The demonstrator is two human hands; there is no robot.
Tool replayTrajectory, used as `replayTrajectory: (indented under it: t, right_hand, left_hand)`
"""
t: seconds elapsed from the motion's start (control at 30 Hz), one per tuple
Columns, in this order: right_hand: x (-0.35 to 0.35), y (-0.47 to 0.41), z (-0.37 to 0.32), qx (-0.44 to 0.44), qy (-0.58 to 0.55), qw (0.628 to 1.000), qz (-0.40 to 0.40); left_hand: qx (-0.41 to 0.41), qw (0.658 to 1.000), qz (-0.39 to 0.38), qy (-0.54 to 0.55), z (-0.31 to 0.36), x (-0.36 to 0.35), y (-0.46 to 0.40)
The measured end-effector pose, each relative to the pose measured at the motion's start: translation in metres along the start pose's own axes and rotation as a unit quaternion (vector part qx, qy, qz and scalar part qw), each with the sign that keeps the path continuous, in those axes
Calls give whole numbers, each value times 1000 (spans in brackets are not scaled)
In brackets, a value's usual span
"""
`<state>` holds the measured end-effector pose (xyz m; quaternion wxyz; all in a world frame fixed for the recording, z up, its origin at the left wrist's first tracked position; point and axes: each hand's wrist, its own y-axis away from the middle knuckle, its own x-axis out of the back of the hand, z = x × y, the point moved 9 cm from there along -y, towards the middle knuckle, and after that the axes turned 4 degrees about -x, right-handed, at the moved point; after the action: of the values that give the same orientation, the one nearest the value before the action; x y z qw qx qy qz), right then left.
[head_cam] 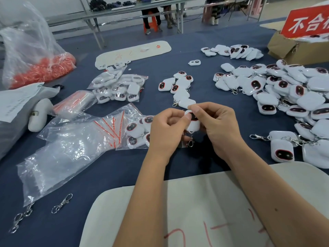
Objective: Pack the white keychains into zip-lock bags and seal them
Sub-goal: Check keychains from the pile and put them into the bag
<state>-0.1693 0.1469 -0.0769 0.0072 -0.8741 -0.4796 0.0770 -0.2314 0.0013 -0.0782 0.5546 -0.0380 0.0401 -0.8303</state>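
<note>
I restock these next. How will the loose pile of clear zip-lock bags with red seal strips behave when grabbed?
The pile of clear zip-lock bags with red seal strips is probably floppy: the film lies crumpled and sagging on the blue table. Glossy, overlapping sheets suggest they may slide apart. They look very light.

I saw two bare forearms with no sleeves, watch or rings on them. The left hand (167, 132) and right hand (219, 127) wore no gloves; nails were short and unpainted. One small dark mole marked the right forearm.

Packing workshop: long worktables (124, 9), heaped keychains (284, 86), reject box (288, 49).
</note>
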Motion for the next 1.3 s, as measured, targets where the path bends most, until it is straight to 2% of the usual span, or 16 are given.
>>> replayTrajectory:
  t: [0.23,0.43,0.77,0.97,1.17,1.3]
  right_hand:
    - [-4,0,0,-6,-34,999,-39]
    - [-7,-2,6,-26,-48,998,-40]
    - [-7,0,6,-18,8,999,-44]
    - [0,-1,0,25,78,997,1]
    - [-1,-1,2,2,68,998,-10]
    - [-1,0,-1,13,81,997,-8]
  left_hand:
    - [39,999,-15,29,-6,-2,2]
    - [10,998,42,37,-1,4,0]
    - [-14,998,54,26,-2,6,-1]
    - [-16,999,20,21,-3,2,-1]
    - [-43,998,11,-40,1,3,-2]
    - [-35,999,14,-13,-1,3,-2]
